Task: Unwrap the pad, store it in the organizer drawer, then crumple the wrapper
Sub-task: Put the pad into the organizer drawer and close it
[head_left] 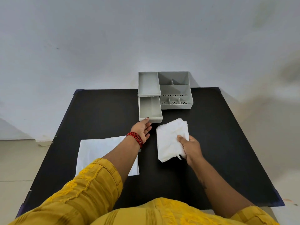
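A grey organizer (pixel 175 90) stands at the far middle of the black table. Its lower drawer (pixel 151 109) is pulled out and looks empty. My left hand (pixel 142 129) has its thumb on the drawer's front lip and its fingers under the front edge. The white folded pad (pixel 170 137) is held above the table just right of the drawer by my right hand (pixel 190 147), which pinches its near right corner. The flat white wrapper (pixel 100 153) lies spread on the table at the near left, partly under my left forearm.
The black table (pixel 227 143) ends against a pale wall behind the organizer. The organizer's top tray and small right compartments appear empty. A pale floor shows left and right of the table.
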